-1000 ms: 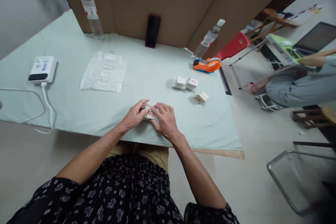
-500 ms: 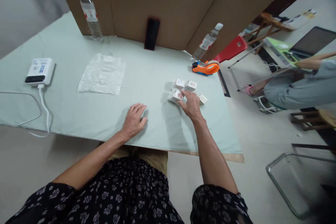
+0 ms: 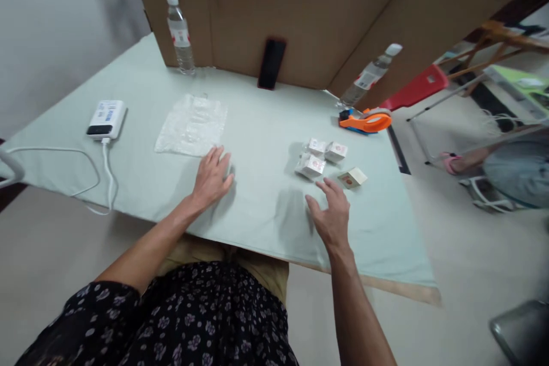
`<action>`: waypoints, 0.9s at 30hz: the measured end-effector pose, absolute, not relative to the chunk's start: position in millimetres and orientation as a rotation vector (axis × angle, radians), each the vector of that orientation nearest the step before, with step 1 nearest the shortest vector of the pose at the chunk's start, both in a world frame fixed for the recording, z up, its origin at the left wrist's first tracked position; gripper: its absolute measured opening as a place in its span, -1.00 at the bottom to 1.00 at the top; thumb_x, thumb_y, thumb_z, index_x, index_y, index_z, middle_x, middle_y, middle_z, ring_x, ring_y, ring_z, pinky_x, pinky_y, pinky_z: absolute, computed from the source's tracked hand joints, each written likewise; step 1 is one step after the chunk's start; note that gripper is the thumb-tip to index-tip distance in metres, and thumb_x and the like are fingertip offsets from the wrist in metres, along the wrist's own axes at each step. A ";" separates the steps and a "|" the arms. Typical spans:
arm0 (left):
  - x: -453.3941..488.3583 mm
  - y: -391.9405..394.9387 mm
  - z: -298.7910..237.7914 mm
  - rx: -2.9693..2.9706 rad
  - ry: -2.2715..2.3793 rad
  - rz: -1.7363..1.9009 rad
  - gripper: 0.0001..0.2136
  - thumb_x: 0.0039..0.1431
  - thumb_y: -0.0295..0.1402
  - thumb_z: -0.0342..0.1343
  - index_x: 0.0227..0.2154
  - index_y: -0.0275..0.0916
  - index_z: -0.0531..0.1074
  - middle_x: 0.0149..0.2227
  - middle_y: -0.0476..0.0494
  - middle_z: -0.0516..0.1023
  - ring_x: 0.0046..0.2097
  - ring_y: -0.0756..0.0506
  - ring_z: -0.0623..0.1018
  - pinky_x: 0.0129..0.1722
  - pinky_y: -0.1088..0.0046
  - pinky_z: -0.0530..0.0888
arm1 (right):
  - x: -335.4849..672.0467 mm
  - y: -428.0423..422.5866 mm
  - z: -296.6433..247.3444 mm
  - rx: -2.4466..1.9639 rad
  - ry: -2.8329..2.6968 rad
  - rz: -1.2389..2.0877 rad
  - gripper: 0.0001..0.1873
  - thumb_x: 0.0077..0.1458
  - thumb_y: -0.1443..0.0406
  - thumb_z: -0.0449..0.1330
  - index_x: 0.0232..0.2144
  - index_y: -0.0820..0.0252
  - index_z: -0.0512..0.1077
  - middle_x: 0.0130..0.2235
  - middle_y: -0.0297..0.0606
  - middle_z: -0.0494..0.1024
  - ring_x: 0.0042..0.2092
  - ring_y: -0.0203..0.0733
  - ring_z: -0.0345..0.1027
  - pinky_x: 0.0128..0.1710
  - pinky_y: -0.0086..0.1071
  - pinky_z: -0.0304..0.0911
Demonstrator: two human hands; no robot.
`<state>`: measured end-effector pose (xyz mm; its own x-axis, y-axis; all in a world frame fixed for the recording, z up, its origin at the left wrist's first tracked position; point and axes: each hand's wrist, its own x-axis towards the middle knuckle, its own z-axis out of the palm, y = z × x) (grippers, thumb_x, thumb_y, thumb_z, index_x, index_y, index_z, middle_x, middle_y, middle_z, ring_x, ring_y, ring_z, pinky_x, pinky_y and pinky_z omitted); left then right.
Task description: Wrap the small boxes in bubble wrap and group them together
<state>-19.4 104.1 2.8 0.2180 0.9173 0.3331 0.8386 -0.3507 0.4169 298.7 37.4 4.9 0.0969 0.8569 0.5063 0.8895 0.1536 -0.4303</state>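
My left hand [image 3: 211, 176] lies flat on the pale green table cover [image 3: 257, 131], fingers stretched toward a clear plastic bag [image 3: 192, 124] just beyond them. My right hand [image 3: 331, 213] hovers open above the cover, holding nothing, fingers spread. Just ahead of it sit three small wrapped white boxes [image 3: 319, 156] with red marks, grouped together. A loose tan box [image 3: 352, 178] lies to their right, close to my fingertips.
An orange tape dispenser [image 3: 364, 120] sits near the right edge. Two water bottles [image 3: 179, 34] stand against a cardboard wall, with a dark phone [image 3: 271, 63] leaning on it. A white power bank [image 3: 107, 119] with a cable lies at left. Another person's legs [image 3: 506, 163] are at right.
My right hand set a wrapped box down by the other two and has pulled back toward me, open. My left hand moved forward toward the plastic bag. The view shifted left.
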 end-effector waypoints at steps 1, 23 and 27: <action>-26.8 115.8 5.5 2.304 1.765 0.759 -0.50 0.16 -0.32 0.11 0.17 -0.33 0.31 0.34 -0.43 0.21 0.40 -0.38 0.11 0.33 -0.08 0.10 | 292.4 31.5 2.5 -1.657 -1.733 -0.023 -0.63 0.17 0.14 0.17 0.00 0.11 0.45 0.12 -0.01 0.48 0.15 0.13 0.34 0.12 0.11 0.23; 45.1 -29.9 36.4 2.464 1.179 0.251 -0.53 0.27 -0.15 0.06 0.17 -0.25 0.27 0.22 -0.39 0.36 0.22 -0.38 0.34 0.10 -0.02 0.35 | 427.3 57.2 4.9 -2.063 -1.499 -0.022 -0.34 -0.09 0.11 0.29 0.06 0.29 0.36 0.15 0.18 0.40 0.20 0.24 0.24 0.18 0.18 0.15; 36.1 -29.6 34.2 2.497 1.134 0.308 -0.61 0.28 -0.21 0.05 0.12 -0.23 0.33 0.21 -0.33 0.39 0.21 -0.32 0.35 0.14 0.03 0.34 | 433.5 86.3 -5.6 -2.123 -1.432 0.059 -0.24 -0.16 0.09 0.36 0.07 0.31 0.33 0.14 0.21 0.40 0.14 0.26 0.31 0.13 0.16 0.19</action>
